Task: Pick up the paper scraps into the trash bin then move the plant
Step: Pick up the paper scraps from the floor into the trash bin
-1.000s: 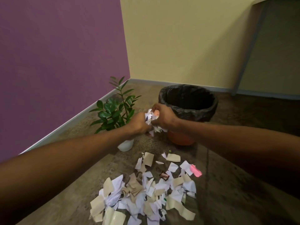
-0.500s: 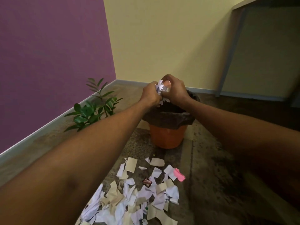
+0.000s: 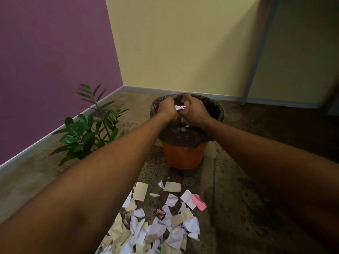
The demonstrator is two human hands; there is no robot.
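An orange trash bin (image 3: 183,156) lined with a black bag stands on the floor ahead. Both hands are over its mouth: my left hand (image 3: 166,110) and my right hand (image 3: 193,110) press a bunch of white paper scraps (image 3: 179,108) between them, just above the bag's opening. A pile of white, beige and pink paper scraps (image 3: 159,222) lies on the floor in front of the bin. The green plant (image 3: 88,127) stands left of the bin by the purple wall; my left forearm hides its pot.
A purple wall (image 3: 55,61) runs along the left and a yellow wall (image 3: 183,43) behind the bin, meeting in a corner. A grey table leg (image 3: 255,57) stands at the back right. A small dark wrapper (image 3: 160,213) lies among the scraps.
Both hands carried the bunch of scraps up from beside the plant to over the bin and then lowered it into the bin's mouth. The camera view shifted slightly.
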